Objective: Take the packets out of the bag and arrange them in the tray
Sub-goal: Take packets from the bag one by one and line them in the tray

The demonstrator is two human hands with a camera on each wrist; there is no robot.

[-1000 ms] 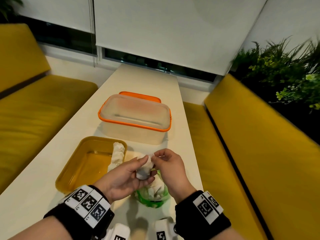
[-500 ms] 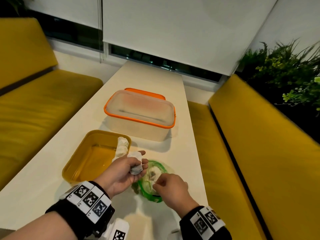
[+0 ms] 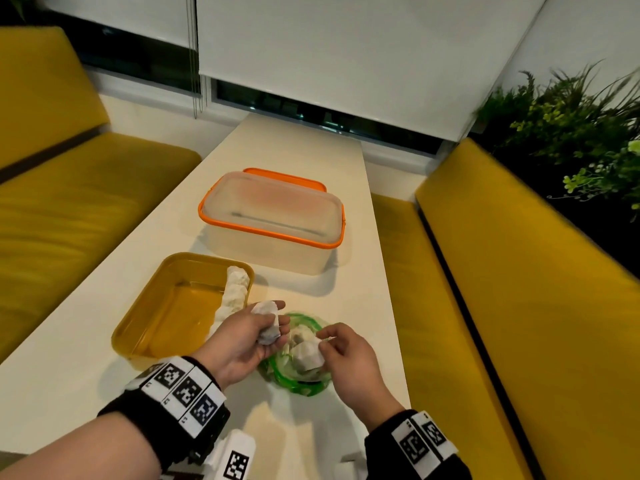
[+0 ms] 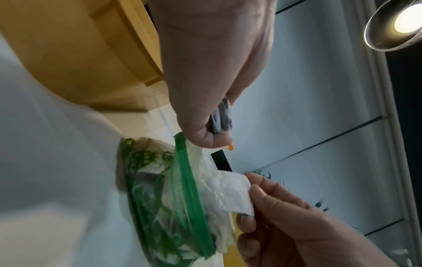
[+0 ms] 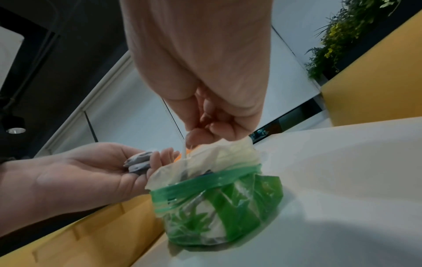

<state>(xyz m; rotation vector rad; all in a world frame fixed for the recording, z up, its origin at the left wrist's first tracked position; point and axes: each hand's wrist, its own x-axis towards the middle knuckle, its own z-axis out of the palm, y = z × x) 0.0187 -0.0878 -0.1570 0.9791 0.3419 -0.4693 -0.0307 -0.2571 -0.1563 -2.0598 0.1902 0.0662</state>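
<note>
Clearly these packets are light, soft and easily crumpled, so I judge that a gentle pinch at a corner or edge serves better than a squeeze across the middle. The right hand [image 3: 349,362] does just that: its thumb and fingertips pinch the top edge of a white packet [image 3: 306,355] that stands half out of the bag [image 3: 298,386]. The bag is thin, clear plastic with a green seal strip and green leaf print; it is limp and slippery, and nothing pins it to the table [image 3: 304,147], so it may lift along with the packet. The left hand [image 3: 242,341], palm up just beside the bag's mouth, curls its fingers around another packet [image 3: 266,322], which looks wrinkled, whitish and a little grey in shadow. The yellow tray [image 3: 138,320] sits just left of the bag, and a row of white packets [image 3: 235,292] lies along its right wall. More packets show through the bag, so I judge that much of the work remains.
</note>
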